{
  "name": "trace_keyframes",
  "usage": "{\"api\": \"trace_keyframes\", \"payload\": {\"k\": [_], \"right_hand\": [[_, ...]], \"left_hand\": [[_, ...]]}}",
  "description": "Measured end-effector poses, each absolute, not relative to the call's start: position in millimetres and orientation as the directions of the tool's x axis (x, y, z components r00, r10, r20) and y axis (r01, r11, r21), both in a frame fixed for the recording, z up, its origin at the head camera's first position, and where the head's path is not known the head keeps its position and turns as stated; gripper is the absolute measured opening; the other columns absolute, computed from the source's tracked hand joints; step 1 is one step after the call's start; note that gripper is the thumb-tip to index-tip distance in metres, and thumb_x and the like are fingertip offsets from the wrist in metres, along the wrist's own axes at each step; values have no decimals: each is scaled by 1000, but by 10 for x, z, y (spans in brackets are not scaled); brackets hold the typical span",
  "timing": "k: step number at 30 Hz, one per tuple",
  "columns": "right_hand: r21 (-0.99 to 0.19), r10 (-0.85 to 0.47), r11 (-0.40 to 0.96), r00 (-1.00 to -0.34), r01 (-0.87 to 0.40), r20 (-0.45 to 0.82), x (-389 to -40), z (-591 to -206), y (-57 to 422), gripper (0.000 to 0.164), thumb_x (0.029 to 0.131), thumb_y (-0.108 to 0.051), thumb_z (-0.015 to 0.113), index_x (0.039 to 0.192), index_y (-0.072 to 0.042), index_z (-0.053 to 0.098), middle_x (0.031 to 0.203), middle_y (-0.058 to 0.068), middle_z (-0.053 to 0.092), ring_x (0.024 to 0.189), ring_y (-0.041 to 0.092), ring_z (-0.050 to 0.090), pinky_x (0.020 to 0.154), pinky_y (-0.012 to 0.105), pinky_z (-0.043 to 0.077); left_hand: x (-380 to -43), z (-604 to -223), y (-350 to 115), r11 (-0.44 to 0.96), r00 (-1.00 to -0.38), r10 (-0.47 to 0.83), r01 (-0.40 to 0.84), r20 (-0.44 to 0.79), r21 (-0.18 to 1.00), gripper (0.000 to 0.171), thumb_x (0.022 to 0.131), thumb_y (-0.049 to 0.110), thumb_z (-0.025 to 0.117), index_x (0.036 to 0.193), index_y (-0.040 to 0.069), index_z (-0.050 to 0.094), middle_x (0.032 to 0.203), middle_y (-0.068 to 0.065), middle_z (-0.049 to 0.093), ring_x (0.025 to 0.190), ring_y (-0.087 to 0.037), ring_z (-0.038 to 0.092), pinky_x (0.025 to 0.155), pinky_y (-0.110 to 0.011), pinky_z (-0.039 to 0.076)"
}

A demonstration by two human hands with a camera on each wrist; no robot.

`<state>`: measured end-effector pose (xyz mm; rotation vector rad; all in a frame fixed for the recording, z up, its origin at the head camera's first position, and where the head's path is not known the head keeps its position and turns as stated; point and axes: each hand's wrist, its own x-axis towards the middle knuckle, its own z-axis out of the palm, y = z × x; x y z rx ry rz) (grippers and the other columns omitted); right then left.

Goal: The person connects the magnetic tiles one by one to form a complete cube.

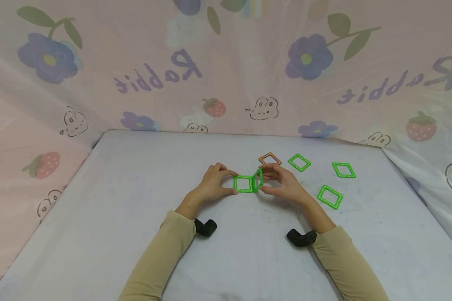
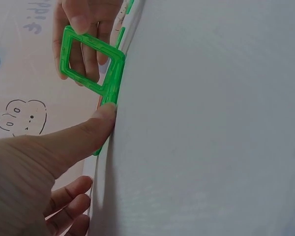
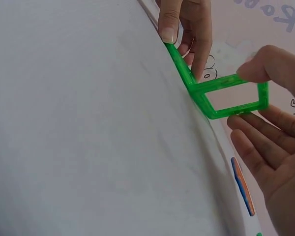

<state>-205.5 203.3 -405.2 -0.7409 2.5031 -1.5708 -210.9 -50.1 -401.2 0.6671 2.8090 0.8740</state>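
A green square magnetic tile frame [image 1: 243, 177] lies flat on the table, its left edge between the thumb and a finger of my left hand [image 1: 211, 182]. Along its right edge stands a second green tile frame [image 3: 221, 84], upright and leaning a little, the two touching at that edge. My right hand [image 1: 285, 184] pinches this upright tile, thumb on one side and fingertips on the other, as the right wrist view shows. From the left wrist, the same upright tile [image 2: 66, 53] appears in front of the right hand's fingers [image 2: 92, 68].
Just beyond the right hand lies an orange tile [image 1: 264, 156]. Farther right are three loose green tiles: one at the back [image 1: 304, 158], another far right [image 1: 340, 164], a third nearer [image 1: 333, 190]. Black wrist mounts [image 1: 207, 228] sit by both cuffs. A printed curtain [image 1: 233, 75] surrounds the white table [image 1: 135, 175].
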Motion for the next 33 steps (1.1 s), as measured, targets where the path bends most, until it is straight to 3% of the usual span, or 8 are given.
{"api": "trace_keyframes", "payload": {"k": [8, 17, 21, 26, 33], "right_hand": [[-880, -457, 343, -877, -330, 150, -2069, -4042, 2022, 58, 77, -5, 72, 128, 0, 45, 127, 19, 52, 111, 34, 57, 95, 41, 46], [-905, -452, 340, -888, -256, 82, -2048, -4012, 1998, 54, 85, -13, 67, 131, -2, 42, 130, 17, 49, 114, 34, 56, 91, 32, 49], [-897, -454, 353, -887, -266, 85, -2040, -4010, 2007, 48, 89, -16, 62, 132, -4, 43, 134, 16, 47, 115, 35, 55, 91, 33, 49], [-896, -482, 340, -871, -286, 95, -2030, -4015, 2027, 52, 90, -15, 60, 138, -5, 40, 137, 18, 46, 117, 36, 54, 87, 30, 51], [-908, -496, 309, -862, -283, 100, -2036, -4001, 2033, 48, 91, -13, 58, 135, 0, 43, 123, 25, 55, 103, 33, 63, 80, 28, 54]], "left_hand": [[-2092, -3992, -505, 732, -896, 445, 371, 12, 571, 52, 77, 35, 74, 125, 20, 59, 119, -10, 46, 106, -24, 39, 93, -40, 36], [-2086, -4001, -500, 731, -900, 436, 369, 23, 574, 52, 76, 35, 76, 123, 19, 60, 118, -9, 47, 105, -24, 39, 93, -40, 37], [-2084, -4016, -497, 728, -901, 432, 367, 29, 579, 53, 74, 36, 77, 122, 19, 61, 118, -9, 47, 105, -23, 39, 94, -39, 37], [-2063, -4011, -502, 724, -903, 428, 363, 31, 586, 52, 73, 37, 78, 119, 18, 62, 119, -8, 47, 108, -24, 40, 95, -40, 37], [-2022, -3980, -497, 718, -900, 434, 362, 24, 595, 52, 73, 37, 78, 118, 15, 62, 119, -8, 47, 110, -24, 41, 95, -40, 38]]}}
